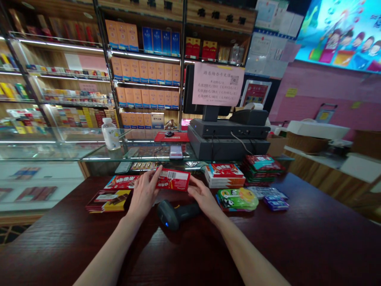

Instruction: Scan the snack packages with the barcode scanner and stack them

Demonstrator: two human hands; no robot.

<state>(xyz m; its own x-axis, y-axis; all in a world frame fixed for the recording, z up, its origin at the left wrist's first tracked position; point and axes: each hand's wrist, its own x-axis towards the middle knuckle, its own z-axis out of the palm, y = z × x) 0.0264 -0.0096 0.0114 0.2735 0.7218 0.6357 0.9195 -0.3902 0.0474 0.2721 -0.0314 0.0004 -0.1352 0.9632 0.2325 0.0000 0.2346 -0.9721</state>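
Note:
My left hand grips the left end of a flat red snack packet with a white barcode label, holding it just above the dark wooden counter. My right hand rests beside the packet's right end, fingers loosely curled over the handle of a black barcode scanner lying on the counter. Whether it grips the scanner is unclear. Another red packet lies left of my left hand, with a stack of yellow-and-brown chocolate bars in front of it.
Right of my hands lie a stack of red-and-white packets, a red-and-teal stack, green candy bags and small blue packs. Behind stand a cash register with monitor, a glass display case, a bottle and a phone.

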